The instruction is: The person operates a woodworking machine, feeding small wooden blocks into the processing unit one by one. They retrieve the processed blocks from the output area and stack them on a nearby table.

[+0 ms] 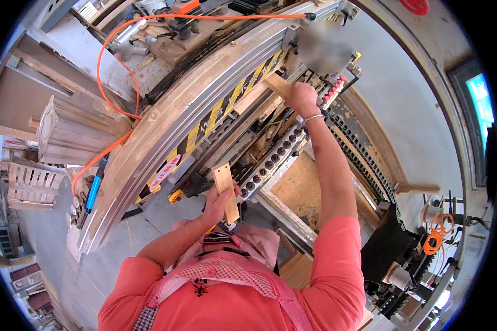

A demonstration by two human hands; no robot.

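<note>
My left hand [217,205] is closed around a short flat wooden board [223,179], held in front of my body. Small dark holes show near the board's upper end. My right hand [302,99] reaches far forward over the machine [273,157], its fingers closed on another pale wooden board [278,86]. That board points toward the striped yellow-and-black edge of the machine's long rail, and I cannot tell whether it touches the rail. Between my hands runs a row of round dark knobs [268,164] on a light metal bar.
A long curved-looking metal and wood rail [143,124] crosses on the left, with an orange hose [98,66] over it and a blue pen-like tool [96,185] near its end. Black cable chains [370,165] lie to the right. A lit screen [479,102] stands at far right.
</note>
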